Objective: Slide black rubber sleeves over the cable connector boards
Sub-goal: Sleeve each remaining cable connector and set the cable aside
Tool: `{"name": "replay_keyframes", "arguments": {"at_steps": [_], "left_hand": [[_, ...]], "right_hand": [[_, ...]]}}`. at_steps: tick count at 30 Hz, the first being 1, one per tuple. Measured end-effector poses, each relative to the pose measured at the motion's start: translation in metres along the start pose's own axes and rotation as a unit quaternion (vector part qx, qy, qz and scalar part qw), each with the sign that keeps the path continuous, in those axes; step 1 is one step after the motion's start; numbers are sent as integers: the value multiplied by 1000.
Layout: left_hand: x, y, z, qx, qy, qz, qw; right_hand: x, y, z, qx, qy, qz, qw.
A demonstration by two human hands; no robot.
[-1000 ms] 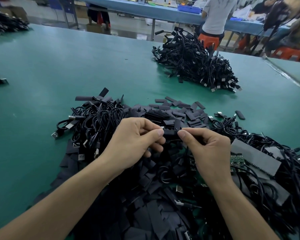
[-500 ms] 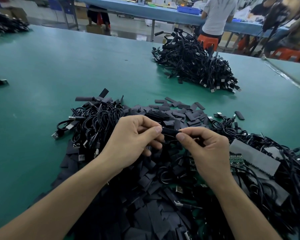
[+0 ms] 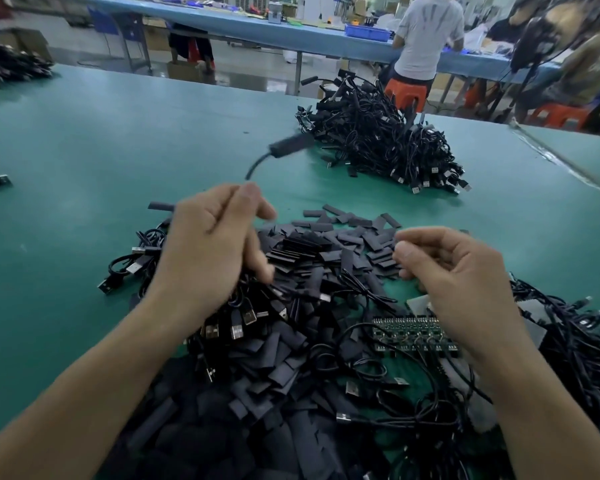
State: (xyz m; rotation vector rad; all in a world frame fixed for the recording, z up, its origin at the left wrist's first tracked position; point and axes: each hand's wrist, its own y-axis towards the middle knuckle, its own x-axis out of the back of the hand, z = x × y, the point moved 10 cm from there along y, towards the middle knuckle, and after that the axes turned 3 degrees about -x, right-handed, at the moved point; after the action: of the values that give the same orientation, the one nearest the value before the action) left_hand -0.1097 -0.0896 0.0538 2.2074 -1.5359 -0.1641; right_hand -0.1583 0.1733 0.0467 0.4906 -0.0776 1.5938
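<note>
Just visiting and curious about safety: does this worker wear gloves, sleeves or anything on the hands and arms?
No gloves: the left hand and right hand are bare, no rings showing. The left forearm and right forearm are uncovered to the picture's edge, with no sleeve, watch or wristband.

sleeved cable (image 3: 286,147) blurred, loose sleeves (image 3: 326,252) heaped

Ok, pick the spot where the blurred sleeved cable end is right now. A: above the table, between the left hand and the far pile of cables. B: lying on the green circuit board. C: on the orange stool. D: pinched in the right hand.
A: the sleeved cable end shows over the table, beyond the left hand and just short of the far pile.
</note>
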Motion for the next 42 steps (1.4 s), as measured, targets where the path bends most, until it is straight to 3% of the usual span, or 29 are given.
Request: {"name": "replay_keyframes", "arguments": {"at_steps": [2,4,8,10,14,19,22,26,28,35,42], "left_hand": [[17,8,22,78,-8,-43,996],[29,11,41,141,8,-57,988],[48,15,41,124,171,-70,975],[53,13,45,143,257,-61,954],[63,7,44,155,381,-86,908],[44,-2,-13,-36,386,-141,911],[4,-14,-41,-122,345,-66,928],[-75,-47,-12,-45,206,174,962],[-92,-58,3,-11,142,217,966],[-90,-54,18,31,5,178,984],[-90,-52,21,35,-38,188,981]], "right_hand": [[-4,0,-7,-6,-153,54,987],[-11,-2,-18,-24,-294,118,948],[-18,-10,-42,-80,-495,207,840],[-17,-10,-45,-83,-526,204,822],[-15,-11,-47,-86,-515,197,830],[-17,-11,-47,-90,-514,202,829],[-14,-5,-31,-53,-455,166,873],[-5,-2,5,43,-328,88,940],[-9,-4,13,62,-268,102,956],[-32,-14,26,91,-166,173,966],[-43,-16,17,85,-171,216,958]]}}
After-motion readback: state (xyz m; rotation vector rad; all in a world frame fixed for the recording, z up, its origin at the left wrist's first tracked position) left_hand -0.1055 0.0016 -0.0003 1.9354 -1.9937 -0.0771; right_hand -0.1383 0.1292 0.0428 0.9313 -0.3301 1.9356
